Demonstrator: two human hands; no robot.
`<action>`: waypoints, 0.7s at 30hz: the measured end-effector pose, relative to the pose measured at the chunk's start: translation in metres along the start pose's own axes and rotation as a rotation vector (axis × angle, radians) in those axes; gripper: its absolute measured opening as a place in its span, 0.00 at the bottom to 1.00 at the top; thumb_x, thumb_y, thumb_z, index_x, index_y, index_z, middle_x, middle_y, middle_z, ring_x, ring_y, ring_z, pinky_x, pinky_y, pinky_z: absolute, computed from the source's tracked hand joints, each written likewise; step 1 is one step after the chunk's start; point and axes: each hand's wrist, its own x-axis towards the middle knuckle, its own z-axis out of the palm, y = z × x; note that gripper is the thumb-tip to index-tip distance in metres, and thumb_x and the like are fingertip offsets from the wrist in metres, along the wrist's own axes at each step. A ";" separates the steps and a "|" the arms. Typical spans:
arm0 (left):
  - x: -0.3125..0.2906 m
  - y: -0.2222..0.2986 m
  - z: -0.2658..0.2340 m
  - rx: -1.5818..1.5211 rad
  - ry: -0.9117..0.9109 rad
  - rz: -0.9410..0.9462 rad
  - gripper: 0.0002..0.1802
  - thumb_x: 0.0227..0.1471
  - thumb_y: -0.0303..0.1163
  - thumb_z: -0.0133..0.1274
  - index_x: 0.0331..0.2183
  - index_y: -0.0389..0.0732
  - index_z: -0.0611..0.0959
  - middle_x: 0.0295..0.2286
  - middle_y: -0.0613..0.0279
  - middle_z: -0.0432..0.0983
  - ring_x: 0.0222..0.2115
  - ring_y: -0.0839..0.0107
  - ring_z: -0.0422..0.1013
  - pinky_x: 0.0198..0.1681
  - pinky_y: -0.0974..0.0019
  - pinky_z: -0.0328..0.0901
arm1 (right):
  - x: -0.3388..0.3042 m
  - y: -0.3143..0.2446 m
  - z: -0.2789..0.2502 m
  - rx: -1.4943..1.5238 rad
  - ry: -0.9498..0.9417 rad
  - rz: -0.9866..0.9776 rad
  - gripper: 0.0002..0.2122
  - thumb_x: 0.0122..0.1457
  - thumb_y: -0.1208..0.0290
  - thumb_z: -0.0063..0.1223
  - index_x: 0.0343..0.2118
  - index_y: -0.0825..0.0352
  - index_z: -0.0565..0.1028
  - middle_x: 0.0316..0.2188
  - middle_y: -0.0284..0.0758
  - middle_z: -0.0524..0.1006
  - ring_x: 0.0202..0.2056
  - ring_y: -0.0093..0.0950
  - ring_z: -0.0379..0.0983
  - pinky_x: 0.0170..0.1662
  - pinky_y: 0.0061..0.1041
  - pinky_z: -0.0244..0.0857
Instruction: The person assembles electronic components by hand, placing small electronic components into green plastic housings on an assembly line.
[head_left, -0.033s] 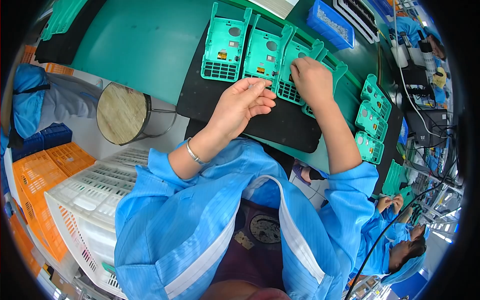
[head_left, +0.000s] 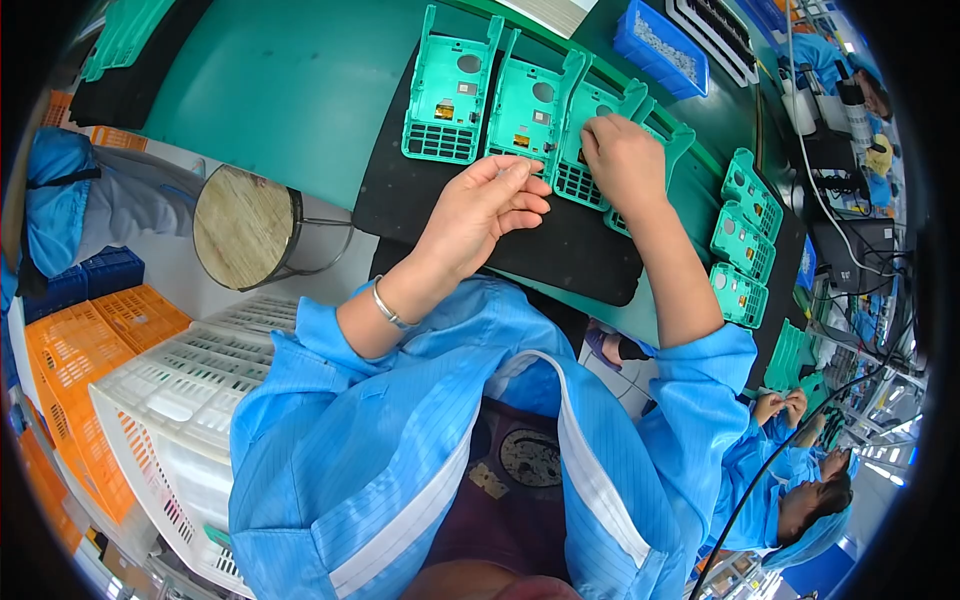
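Several green plastic housings lie in a row on a black mat [head_left: 395, 200]. The leftmost housing [head_left: 452, 95] and the second housing [head_left: 535, 105] show a round hole, a grille and small labels. My left hand [head_left: 490, 205] is just in front of the second one, thumb and forefinger pinched together. Whatever sits in that pinch is too small to make out. Over the third housing [head_left: 578, 185] my right hand [head_left: 627, 160] reaches down with its fingers drawn together; its fingertips touch or nearly touch the inside, and what they hold is hidden. Behind it a further housing [head_left: 680, 145] is partly covered.
A blue bin [head_left: 660, 50] of small whitish parts stands at the back. More green housings [head_left: 740, 245] lie to the right. At left are a round stool [head_left: 243, 227], a white crate [head_left: 185, 400] and orange crates [head_left: 85, 350]. A co-worker's hands [head_left: 780, 408] show at lower right.
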 end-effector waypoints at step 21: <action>-0.008 0.011 -0.019 -0.045 0.018 0.163 0.11 0.56 0.33 0.46 0.37 0.36 0.74 0.27 0.62 0.74 0.27 0.79 0.71 0.29 0.77 0.66 | 0.063 0.022 0.001 0.739 -0.782 0.762 0.10 0.41 0.70 0.50 0.10 0.67 0.66 0.11 0.28 0.64 0.13 0.18 0.57 0.15 0.19 0.48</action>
